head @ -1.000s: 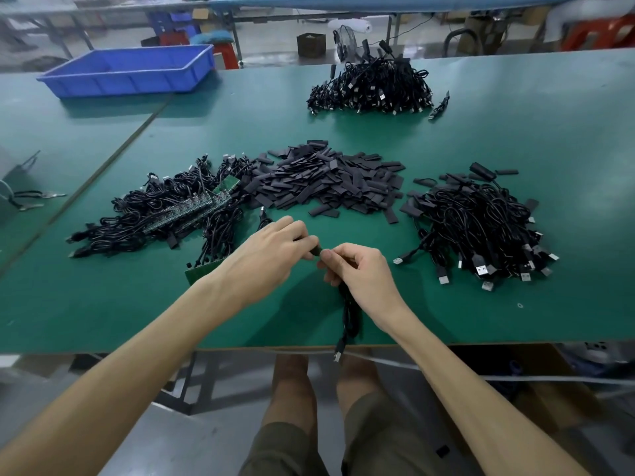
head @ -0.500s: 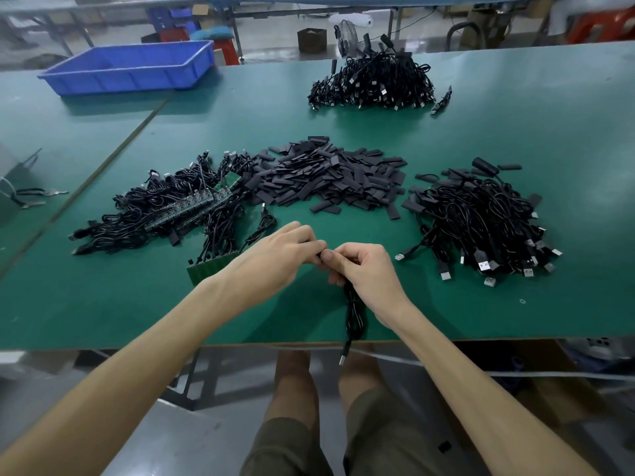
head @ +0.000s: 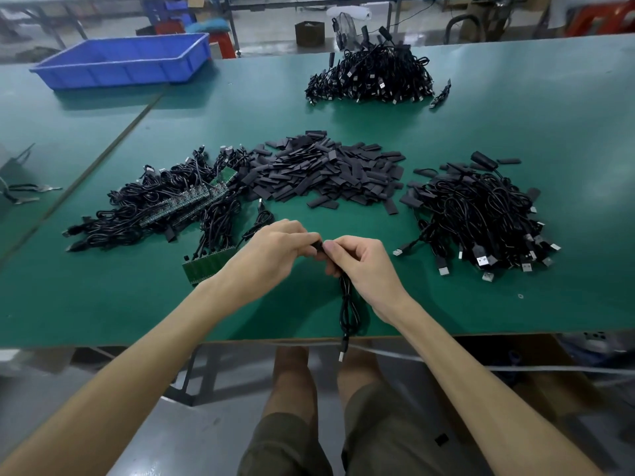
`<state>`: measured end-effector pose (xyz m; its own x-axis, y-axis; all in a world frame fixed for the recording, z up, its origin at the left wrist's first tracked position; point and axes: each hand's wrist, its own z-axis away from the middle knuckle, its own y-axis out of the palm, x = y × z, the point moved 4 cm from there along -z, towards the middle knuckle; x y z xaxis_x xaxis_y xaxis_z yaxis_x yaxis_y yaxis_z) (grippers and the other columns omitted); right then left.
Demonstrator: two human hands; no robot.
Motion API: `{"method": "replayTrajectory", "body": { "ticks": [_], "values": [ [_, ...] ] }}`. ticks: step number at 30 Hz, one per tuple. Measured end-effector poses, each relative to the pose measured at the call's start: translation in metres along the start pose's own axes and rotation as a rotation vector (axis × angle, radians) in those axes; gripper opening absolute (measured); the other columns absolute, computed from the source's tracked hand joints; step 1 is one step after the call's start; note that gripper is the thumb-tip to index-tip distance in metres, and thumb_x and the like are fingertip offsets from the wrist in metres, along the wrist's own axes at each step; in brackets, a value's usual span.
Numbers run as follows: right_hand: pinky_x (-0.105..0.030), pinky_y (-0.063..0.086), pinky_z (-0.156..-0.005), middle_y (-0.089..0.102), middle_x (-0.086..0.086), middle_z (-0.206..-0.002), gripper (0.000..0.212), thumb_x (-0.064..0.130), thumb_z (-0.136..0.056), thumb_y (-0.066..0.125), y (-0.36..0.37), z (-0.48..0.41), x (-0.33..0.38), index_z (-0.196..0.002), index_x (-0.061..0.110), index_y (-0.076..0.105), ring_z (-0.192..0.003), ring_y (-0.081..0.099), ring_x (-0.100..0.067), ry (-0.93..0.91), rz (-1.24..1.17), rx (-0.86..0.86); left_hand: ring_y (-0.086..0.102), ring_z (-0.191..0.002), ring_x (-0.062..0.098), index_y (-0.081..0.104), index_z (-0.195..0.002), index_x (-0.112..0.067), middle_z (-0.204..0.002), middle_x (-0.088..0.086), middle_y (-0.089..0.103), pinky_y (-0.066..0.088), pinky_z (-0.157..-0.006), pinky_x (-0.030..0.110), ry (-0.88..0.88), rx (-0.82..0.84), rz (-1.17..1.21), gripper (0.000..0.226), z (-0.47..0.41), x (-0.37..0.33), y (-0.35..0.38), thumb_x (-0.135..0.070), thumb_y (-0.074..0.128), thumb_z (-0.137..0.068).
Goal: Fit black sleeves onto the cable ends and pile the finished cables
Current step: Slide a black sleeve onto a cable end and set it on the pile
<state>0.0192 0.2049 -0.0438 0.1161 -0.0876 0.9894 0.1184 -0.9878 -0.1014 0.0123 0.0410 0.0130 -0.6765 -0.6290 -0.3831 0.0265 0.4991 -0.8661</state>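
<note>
Right at the near edge of the table [head: 481,125], both hands are busy on one cable [head: 347,304]. The left hand [head: 271,252] has its fingers curled and pinching a black sleeve [head: 318,247]. The right hand [head: 364,266] is pinched round the cable end, right up against the sleeve. You can't see how far the sleeve is on, the fingers cover the joint. Stuff I'd worry about: the sleeve is flat and floppy-looking, so pushed at an angle it could snag on the end, buckle, or stop halfway. The rest of the cable hangs in a loop below the right hand, with its plug [head: 343,352] dangling past the table edge. If that grip loosens, I reckon the weight drags the whole thing to the floor. The sleeve pile [head: 326,173] also runs straight into the bare cables [head: 154,207] on the left, and it sits near the heap [head: 481,214] on the right. That heap looks like the finished lot, so a careless toss could mix finished with unfinished. There's another cable heap [head: 374,77] well back. As for containers, the only one on the table is the blue bin [head: 120,63] at far left. Just its walls show from this angle, so I can't tell what's in it.
</note>
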Motion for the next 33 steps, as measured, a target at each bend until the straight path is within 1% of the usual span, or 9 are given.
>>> {"method": "replayTrajectory", "body": {
  "ticks": [3, 10, 14, 18, 21, 24, 27, 30, 33],
  "values": [
    [-0.021, 0.048, -0.067, 0.069, 0.006, -0.067, 0.026, 0.022, -0.106, 0.06, 0.0, 0.0, 0.001, -0.089, 0.014, 0.078, -0.065, 0.059, -0.006, 0.006, -0.015, 0.0, 0.054, -0.084, 0.02, 0.071, -0.11, -0.002, -0.092, 0.007, 0.063, 0.056, -0.079, 0.04, 0.059, -0.031, -0.096, 0.032, 0.0, -0.004, 0.0, 0.019, 0.056, -0.09],
    [-0.017, 0.048, -0.066, 0.07, 0.013, -0.067, 0.026, 0.019, -0.106, 0.058, -0.001, 0.0, 0.002, -0.09, 0.012, 0.077, -0.064, 0.058, -0.002, 0.01, -0.01, -0.014, 0.056, -0.086, 0.029, 0.068, -0.112, 0.001, -0.095, 0.012, 0.062, 0.055, -0.08, 0.042, 0.147, -0.033, -0.214, 0.031, -0.001, -0.009, 0.0, 0.019, 0.057, -0.089],
    [-0.018, 0.046, -0.065, 0.07, 0.009, -0.069, 0.028, 0.018, -0.106, 0.058, 0.0, 0.001, 0.004, -0.083, 0.02, 0.075, -0.063, 0.057, -0.003, 0.01, 0.009, 0.008, 0.057, -0.087, 0.03, 0.068, -0.113, 0.002, -0.095, 0.012, 0.062, 0.054, -0.078, 0.041, 0.163, -0.032, -0.211, 0.035, 0.0, -0.009, 0.001, 0.021, 0.056, -0.087],
    [-0.026, 0.045, -0.068, 0.071, -0.015, -0.078, 0.03, 0.021, -0.106, 0.058, 0.002, 0.0, 0.005, -0.08, 0.024, 0.073, -0.065, 0.055, -0.007, 0.006, 0.049, 0.015, 0.056, -0.082, 0.028, 0.069, -0.109, 0.001, -0.092, 0.011, 0.062, 0.054, -0.075, 0.039, 0.163, -0.046, -0.189, 0.035, 0.001, -0.007, 0.004, 0.023, 0.057, -0.085],
    [-0.025, 0.046, -0.068, 0.068, -0.002, -0.07, 0.03, 0.023, -0.107, 0.058, 0.001, 0.001, 0.005, -0.081, 0.024, 0.073, -0.065, 0.055, -0.005, 0.013, 0.044, 0.004, 0.055, -0.083, 0.022, 0.07, -0.11, 0.0, -0.092, 0.009, 0.063, 0.053, -0.077, 0.037, 0.137, -0.053, -0.119, 0.036, -0.002, -0.002, 0.004, 0.022, 0.054, -0.087],
    [-0.03, 0.046, -0.07, 0.065, 0.0, -0.068, 0.028, 0.027, -0.106, 0.058, 0.0, 0.001, 0.005, -0.084, 0.02, 0.075, -0.067, 0.056, -0.008, 0.015, 0.023, -0.017, 0.058, -0.083, 0.014, 0.074, -0.11, -0.005, -0.092, 0.004, 0.067, 0.053, -0.082, 0.032, 0.029, -0.077, 0.016, 0.028, -0.005, 0.002, 0.004, 0.012, 0.06, -0.092],
    [-0.038, 0.042, -0.07, 0.062, 0.001, -0.066, 0.03, 0.03, -0.106, 0.059, -0.003, 0.0, 0.004, -0.084, 0.018, 0.074, -0.068, 0.051, -0.018, 0.01, -0.004, -0.035, 0.067, -0.08, 0.007, 0.078, -0.106, -0.014, -0.088, -0.005, 0.075, 0.054, -0.079, 0.026, -0.174, -0.09, 0.341, 0.018, -0.007, 0.01, -0.001, -0.006, 0.072, -0.091],
    [-0.034, 0.042, -0.07, 0.063, 0.003, -0.067, 0.029, 0.029, -0.106, 0.058, -0.004, -0.001, 0.003, -0.086, 0.016, 0.075, -0.068, 0.052, -0.014, 0.004, -0.044, -0.051, 0.07, -0.077, 0.015, 0.073, -0.114, -0.003, -0.093, 0.009, 0.078, 0.058, -0.074, 0.028, -0.263, -0.026, 0.699, 0.021, -0.006, 0.018, -0.004, -0.006, 0.067, -0.095],
    [-0.029, 0.042, -0.069, 0.062, 0.006, -0.065, 0.03, 0.027, -0.106, 0.057, -0.005, -0.001, 0.003, -0.084, 0.018, 0.074, -0.066, 0.051, -0.01, 0.003, -0.064, -0.057, 0.074, -0.087, 0.026, 0.068, -0.121, 0.004, -0.104, 0.022, 0.075, 0.059, -0.076, 0.03, -0.316, 0.042, 0.914, 0.026, -0.001, 0.025, -0.007, -0.005, 0.06, -0.098]
  ]
}}
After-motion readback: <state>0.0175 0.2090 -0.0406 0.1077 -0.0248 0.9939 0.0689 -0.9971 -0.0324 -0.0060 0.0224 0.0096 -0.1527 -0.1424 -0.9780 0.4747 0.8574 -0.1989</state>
